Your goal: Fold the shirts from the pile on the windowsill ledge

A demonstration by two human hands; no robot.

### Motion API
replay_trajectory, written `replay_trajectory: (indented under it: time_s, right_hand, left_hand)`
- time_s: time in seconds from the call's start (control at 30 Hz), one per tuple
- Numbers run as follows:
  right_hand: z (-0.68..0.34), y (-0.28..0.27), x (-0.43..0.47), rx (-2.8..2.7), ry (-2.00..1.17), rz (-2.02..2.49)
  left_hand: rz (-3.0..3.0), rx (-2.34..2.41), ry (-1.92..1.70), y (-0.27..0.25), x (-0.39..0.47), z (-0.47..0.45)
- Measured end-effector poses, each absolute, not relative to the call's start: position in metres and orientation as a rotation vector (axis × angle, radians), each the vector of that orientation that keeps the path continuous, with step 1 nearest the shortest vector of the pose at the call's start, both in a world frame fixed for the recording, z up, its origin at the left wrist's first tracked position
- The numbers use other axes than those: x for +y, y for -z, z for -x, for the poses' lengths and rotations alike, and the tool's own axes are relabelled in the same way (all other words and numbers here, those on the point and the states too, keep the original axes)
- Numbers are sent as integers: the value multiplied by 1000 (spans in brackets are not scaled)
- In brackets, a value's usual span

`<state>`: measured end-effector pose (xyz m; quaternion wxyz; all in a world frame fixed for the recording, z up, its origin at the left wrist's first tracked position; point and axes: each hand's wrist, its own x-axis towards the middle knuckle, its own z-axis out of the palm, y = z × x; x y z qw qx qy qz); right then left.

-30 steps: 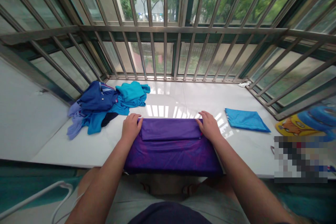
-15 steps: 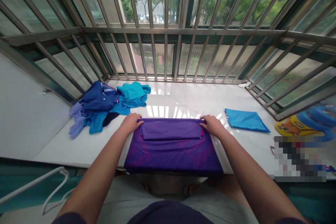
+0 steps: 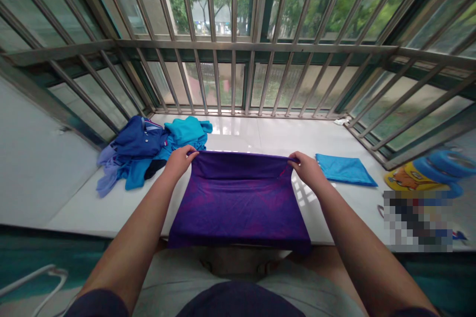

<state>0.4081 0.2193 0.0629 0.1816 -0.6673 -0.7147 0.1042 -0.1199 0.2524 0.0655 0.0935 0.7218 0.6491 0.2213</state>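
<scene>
A purple garment (image 3: 238, 208) with faint magenta patterning lies spread on the white ledge, its near edge hanging over the front. Its far edge is lifted and stretched taut between both hands. My left hand (image 3: 181, 162) pinches the far left corner, thumb against fingers. At the far right corner, my right hand (image 3: 305, 166) grips the cloth in the same way. A small red bit shows on the fabric near the right hand. The garment's exact kind cannot be made out.
Crumpled blue, teal and lilac clothes (image 3: 143, 141) are heaped at the left. To the right lie a folded blue cloth (image 3: 345, 169) and a yellow and blue bottle (image 3: 420, 173) beside a blurred-out patch. Metal bars (image 3: 256, 47) close off the back; a white hanger (image 3: 33, 280) shows lower left.
Both hands have lifted the garment's far edge up and away from me. The folded flap that lay flat on top is now raised and drawn taut.
</scene>
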Motion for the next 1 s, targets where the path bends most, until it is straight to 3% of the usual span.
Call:
replay_trajectory:
  time_s: [0.17,0.4,0.63,0.83,1.0]
  right_hand:
    - [-415,-44,142,-1952,-277,1616]
    - [-417,20,34,-2204,-253,1546]
    - [-369,1,41,-2221,-18,1617]
    - [-289,-9,77,-2357,-153,1860]
    - [-279,1,83,-2249,-195,2087]
  left_hand:
    - [-2385,1721,-958,-36,165,133]
    - [-2536,1553,-668,16,63,152]
    - [-2530,1649,-643,-13,84,110]
    - [-2566,1642,-357,0,119,26]
    - [-2522,1715,-241,17,128,21]
